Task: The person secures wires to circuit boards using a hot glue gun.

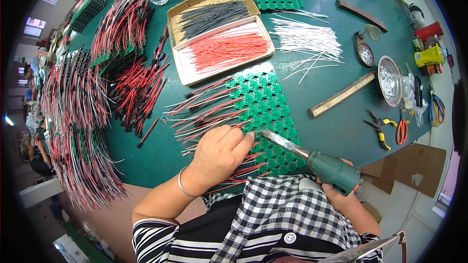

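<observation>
A panel of round green circuit boards (265,102) lies in front of me, with pairs of red and white wires (209,109) running off its left side. My left hand (219,153) rests over the panel's left edge, thumb and fingers pinched on a thin wire, its end mostly hidden. In my right hand (336,196) is a green-handled soldering iron (334,171), its fingers wrapped round the handle and partly hidden by it. The metal tip of the iron meets the panel just right of my left fingertips.
Beyond the panel stands a cardboard box (178,65) of black and red wires, with white wires (309,41) beside it. Wired panels (73,92) are stacked at the left. Rightward lie a metal bar (341,95), a metal bowl (390,80), pliers (380,129) and scissors (437,109).
</observation>
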`<act>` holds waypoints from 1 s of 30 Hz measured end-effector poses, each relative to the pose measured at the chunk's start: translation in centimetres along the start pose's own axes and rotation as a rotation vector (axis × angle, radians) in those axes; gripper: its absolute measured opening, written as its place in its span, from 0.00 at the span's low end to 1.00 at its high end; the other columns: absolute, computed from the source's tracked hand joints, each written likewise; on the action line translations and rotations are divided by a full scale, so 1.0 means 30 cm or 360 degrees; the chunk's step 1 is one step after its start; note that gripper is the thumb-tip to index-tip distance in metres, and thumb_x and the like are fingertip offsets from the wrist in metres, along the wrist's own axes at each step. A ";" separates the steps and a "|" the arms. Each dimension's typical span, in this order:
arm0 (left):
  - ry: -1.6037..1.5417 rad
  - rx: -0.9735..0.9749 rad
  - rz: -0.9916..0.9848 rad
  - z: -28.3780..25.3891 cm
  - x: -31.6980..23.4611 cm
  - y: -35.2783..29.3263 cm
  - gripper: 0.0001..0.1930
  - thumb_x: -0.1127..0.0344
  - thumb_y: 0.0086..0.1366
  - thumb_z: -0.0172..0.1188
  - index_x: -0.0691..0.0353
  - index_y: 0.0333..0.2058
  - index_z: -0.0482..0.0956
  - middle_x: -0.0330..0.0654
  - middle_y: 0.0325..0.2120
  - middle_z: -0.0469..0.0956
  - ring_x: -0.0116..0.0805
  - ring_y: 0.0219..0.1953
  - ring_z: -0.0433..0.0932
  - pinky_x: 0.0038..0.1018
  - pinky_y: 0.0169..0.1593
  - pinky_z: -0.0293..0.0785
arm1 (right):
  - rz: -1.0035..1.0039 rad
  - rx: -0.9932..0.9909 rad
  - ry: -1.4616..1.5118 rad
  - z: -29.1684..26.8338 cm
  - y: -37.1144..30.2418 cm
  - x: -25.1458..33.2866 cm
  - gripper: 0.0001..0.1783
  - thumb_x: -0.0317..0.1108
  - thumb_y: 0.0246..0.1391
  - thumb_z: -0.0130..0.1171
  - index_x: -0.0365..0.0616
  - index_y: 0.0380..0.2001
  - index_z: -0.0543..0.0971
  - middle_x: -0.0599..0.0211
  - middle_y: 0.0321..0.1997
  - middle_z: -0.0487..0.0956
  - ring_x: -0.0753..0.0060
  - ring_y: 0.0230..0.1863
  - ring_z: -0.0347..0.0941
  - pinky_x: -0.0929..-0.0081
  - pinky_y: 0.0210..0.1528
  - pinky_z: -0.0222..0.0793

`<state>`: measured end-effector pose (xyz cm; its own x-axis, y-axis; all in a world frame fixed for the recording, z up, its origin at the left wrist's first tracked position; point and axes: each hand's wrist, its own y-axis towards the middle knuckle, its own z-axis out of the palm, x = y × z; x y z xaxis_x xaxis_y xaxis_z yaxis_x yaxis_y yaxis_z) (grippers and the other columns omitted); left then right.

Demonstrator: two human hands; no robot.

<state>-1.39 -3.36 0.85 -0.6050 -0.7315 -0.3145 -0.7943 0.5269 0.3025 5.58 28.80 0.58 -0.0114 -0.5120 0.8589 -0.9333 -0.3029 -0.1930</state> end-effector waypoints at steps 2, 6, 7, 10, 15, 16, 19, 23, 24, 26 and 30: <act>0.0004 0.0009 -0.0008 0.001 0.001 0.001 0.10 0.72 0.50 0.63 0.62 0.34 0.82 0.36 0.23 0.71 0.33 0.25 0.72 0.29 0.28 0.69 | -0.0006 0.0044 -0.0041 0.000 0.003 -0.008 0.16 0.29 0.44 0.68 0.43 0.40 0.82 0.58 0.46 0.79 0.53 0.50 0.72 0.61 0.52 0.69; 0.0030 0.0014 -0.0010 -0.001 -0.008 -0.002 0.09 0.72 0.51 0.64 0.62 0.34 0.82 0.36 0.23 0.71 0.33 0.25 0.71 0.29 0.28 0.69 | -0.0086 0.0014 -0.0042 0.000 0.008 0.001 0.16 0.31 0.45 0.68 0.42 0.40 0.81 0.57 0.46 0.78 0.54 0.49 0.73 0.61 0.52 0.69; 0.0035 0.0018 -0.0016 -0.001 -0.007 -0.001 0.09 0.72 0.51 0.64 0.62 0.34 0.82 0.36 0.23 0.71 0.33 0.25 0.71 0.29 0.28 0.69 | -0.0157 0.0028 -0.0137 -0.003 0.015 0.008 0.16 0.31 0.46 0.68 0.42 0.40 0.81 0.57 0.46 0.78 0.54 0.49 0.73 0.62 0.52 0.69; 0.0033 0.0018 -0.0024 0.001 -0.008 0.002 0.09 0.72 0.51 0.64 0.62 0.34 0.82 0.36 0.22 0.70 0.33 0.25 0.70 0.29 0.28 0.68 | -0.0156 0.0049 -0.0116 -0.006 0.025 0.025 0.15 0.31 0.49 0.65 0.42 0.41 0.81 0.58 0.45 0.79 0.55 0.49 0.73 0.62 0.51 0.69; 0.0044 0.0006 -0.0019 0.001 -0.011 0.006 0.09 0.72 0.51 0.64 0.62 0.34 0.82 0.37 0.21 0.68 0.33 0.24 0.69 0.30 0.26 0.67 | -0.0137 -0.0017 -0.0062 -0.007 0.020 0.019 0.11 0.34 0.56 0.59 0.42 0.41 0.81 0.66 0.37 0.81 0.66 0.41 0.76 0.67 0.49 0.69; 0.0035 0.0003 -0.0026 0.002 -0.011 0.003 0.09 0.72 0.51 0.64 0.63 0.34 0.82 0.37 0.21 0.67 0.34 0.24 0.69 0.30 0.26 0.67 | -0.0078 0.0041 -0.0007 -0.010 0.015 0.016 0.12 0.31 0.54 0.60 0.41 0.42 0.81 0.62 0.40 0.81 0.61 0.45 0.76 0.65 0.49 0.70; 0.0028 0.0007 -0.0036 -0.002 -0.014 0.006 0.09 0.73 0.51 0.64 0.63 0.34 0.82 0.37 0.21 0.68 0.34 0.24 0.69 0.30 0.26 0.67 | -0.0002 0.0001 0.0312 -0.009 0.012 0.043 0.11 0.31 0.56 0.59 0.39 0.42 0.80 0.64 0.38 0.81 0.66 0.38 0.79 0.68 0.48 0.72; 0.0005 -0.0032 -0.0038 0.011 -0.013 0.002 0.10 0.73 0.50 0.65 0.63 0.34 0.82 0.37 0.22 0.68 0.34 0.23 0.69 0.30 0.27 0.67 | 0.0028 -0.0172 0.0664 0.018 -0.009 0.041 0.12 0.32 0.58 0.58 0.38 0.42 0.80 0.65 0.36 0.81 0.70 0.32 0.79 0.70 0.46 0.73; 0.0001 -0.0036 -0.0044 0.009 -0.016 0.001 0.10 0.74 0.50 0.65 0.63 0.34 0.82 0.37 0.22 0.69 0.34 0.23 0.69 0.30 0.27 0.67 | 0.0082 -0.0177 0.0728 0.019 -0.017 0.037 0.12 0.32 0.57 0.58 0.38 0.42 0.80 0.65 0.37 0.81 0.69 0.34 0.79 0.69 0.47 0.72; -0.0003 -0.0038 -0.0049 0.008 -0.026 -0.004 0.10 0.74 0.50 0.65 0.63 0.34 0.82 0.37 0.22 0.69 0.34 0.24 0.70 0.31 0.27 0.67 | 0.0137 -0.0183 0.0794 0.009 -0.030 0.023 0.11 0.32 0.57 0.58 0.38 0.41 0.80 0.64 0.39 0.81 0.68 0.36 0.79 0.68 0.48 0.72; -0.0011 -0.0040 0.0007 0.013 -0.047 -0.028 0.10 0.72 0.51 0.64 0.62 0.35 0.81 0.36 0.23 0.68 0.33 0.25 0.70 0.29 0.28 0.68 | 0.0184 -0.0008 0.0340 -0.004 -0.066 -0.003 0.12 0.30 0.52 0.61 0.41 0.41 0.81 0.60 0.45 0.81 0.61 0.46 0.76 0.64 0.50 0.70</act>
<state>0.11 -2.60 0.69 -0.6091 -0.7259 -0.3195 -0.7899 0.5191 0.3266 7.37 29.55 0.95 -0.1938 -0.3611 0.9122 -0.9230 -0.2480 -0.2942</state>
